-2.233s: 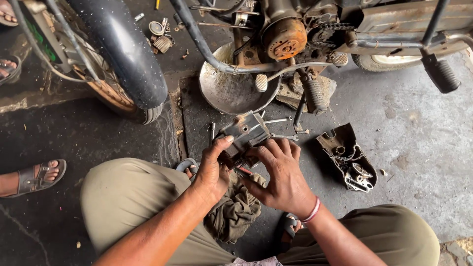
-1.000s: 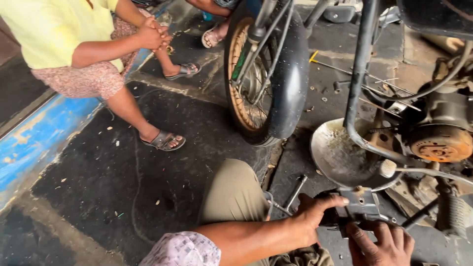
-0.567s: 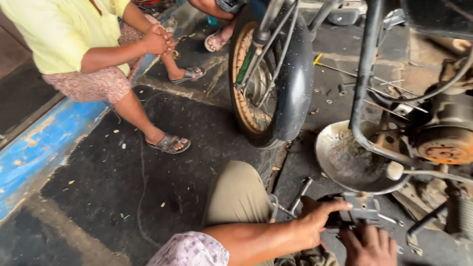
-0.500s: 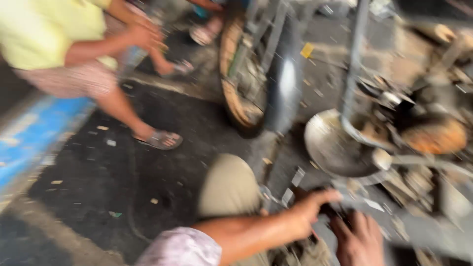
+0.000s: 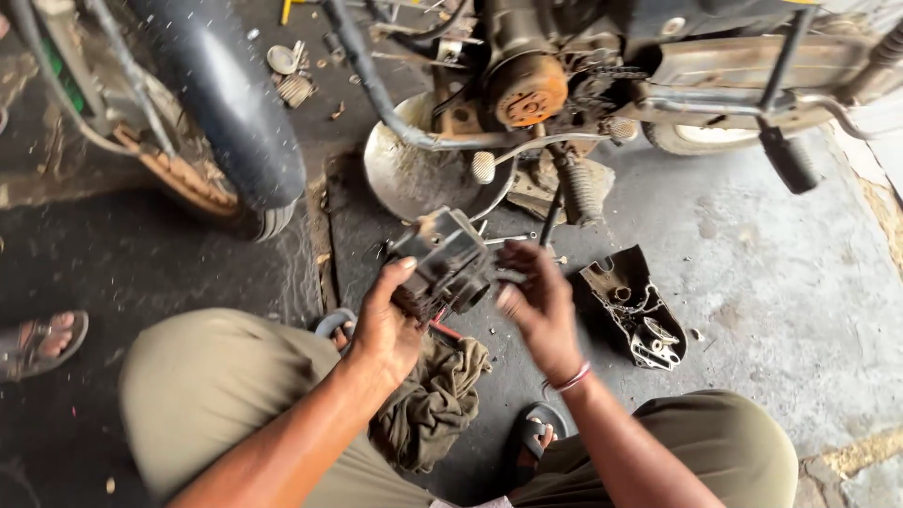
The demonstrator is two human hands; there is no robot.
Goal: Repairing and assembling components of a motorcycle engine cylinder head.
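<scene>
A motorcycle front tyre [image 5: 221, 103] under a dark mudguard stood at upper left on the dark floor. A shallow metal pan [image 5: 414, 174] lay beneath the engine [image 5: 527, 85], just beside a footrest peg [image 5: 580, 191]. A black engine cover [image 5: 635, 310] lay open on the grey concrete [image 5: 781, 282] to the right. A crumpled olive rag [image 5: 433, 400] lay between the knees. A sandalled foot [image 5: 38, 343] showed at the left edge.

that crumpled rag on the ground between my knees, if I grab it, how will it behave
The rag lies in soft folds, so it will probably hang limp and feel light. It looks grimy, perhaps oily, so it may smear the hand. It should neither roll nor tip.
</scene>
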